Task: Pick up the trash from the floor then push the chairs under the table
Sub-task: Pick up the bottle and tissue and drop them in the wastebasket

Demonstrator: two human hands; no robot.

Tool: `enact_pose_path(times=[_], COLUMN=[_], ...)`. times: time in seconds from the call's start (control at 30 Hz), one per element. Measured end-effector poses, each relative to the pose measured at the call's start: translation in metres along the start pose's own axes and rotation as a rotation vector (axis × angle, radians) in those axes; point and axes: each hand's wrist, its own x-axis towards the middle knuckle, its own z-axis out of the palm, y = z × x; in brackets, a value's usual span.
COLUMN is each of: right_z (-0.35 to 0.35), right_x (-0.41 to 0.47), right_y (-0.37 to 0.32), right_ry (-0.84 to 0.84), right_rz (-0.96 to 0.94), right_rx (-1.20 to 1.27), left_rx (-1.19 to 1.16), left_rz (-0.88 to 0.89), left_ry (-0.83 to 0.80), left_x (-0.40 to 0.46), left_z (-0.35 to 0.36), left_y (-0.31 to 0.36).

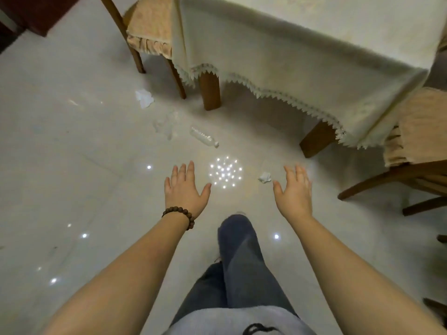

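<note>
Trash lies scattered on the pale glossy floor [72, 146] at frame centre: a crumpled tissue [144, 98], clear plastic wrap [165, 124], an empty plastic bottle [204, 137] and a small paper wad [264, 177]. Both hands hover low, fingers spread wide, holding nothing: left hand [185, 189] wearing a bead bracelet [180, 215], right hand [295, 191] just beside the wad. 2 chairs, 1 upper left [145, 30], 1 right [416, 141], flank the cloth-draped table [290, 56].

A crumpled tissue [144, 98] lay far left on the floor, clear wrapping [166, 124] beside a toppled plastic bottle [204, 137], a paper wad [264, 177] nearer right. Two chairs [147, 32] [416, 151] stood pulled out.
</note>
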Motion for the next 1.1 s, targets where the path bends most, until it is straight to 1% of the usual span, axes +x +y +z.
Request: enact_pose_path(times=[0.1,0.27,0.43,0.57,0.67,0.77,0.87,1.03,1.1], right_z=[0.016,0.043,0.065,0.086,0.113,0.153,0.211,0.336,0.386], right_x=[0.038,0.109,0.167,0.198,0.215,0.232,0.255,0.292,0.306], right_y=[-0.005,-0.012,-0.024,-0.029,-0.026,-0.018,0.000,0.050,0.075], right_ry=[0.012,-0.006,-0.031,-0.033,-0.047,-0.041,-0.014,0.023,0.031], right_rz=[0.043,0.165,0.256,0.328,0.380,0.454,0.485,0.523,0.510], right_rx=[0.029,0.045,0.048,0.070,0.070,0.051,0.054,0.107,0.102], left_rx=[0.034,0.078,0.162,0.199,0.218,0.260,0.288,0.358,0.378], left_rz=[0.067,0.168,0.257,0.296,0.292,0.315,0.358,0.555,0.626], left_ry=[-0.033,-0.073,-0.153,-0.232,-0.307,-0.343,-0.352,-0.406,-0.411], left_x=[0.057,0.155,0.237,0.288,0.322,0.365,0.417,0.521,0.564], left_z=[0.000,0.000,0.006,0.017,0.034,0.065,0.116,0.232,0.280], left_y=[0.009,0.027,0.038,0.032,0.016,-0.004,-0.028,-0.069,-0.085])
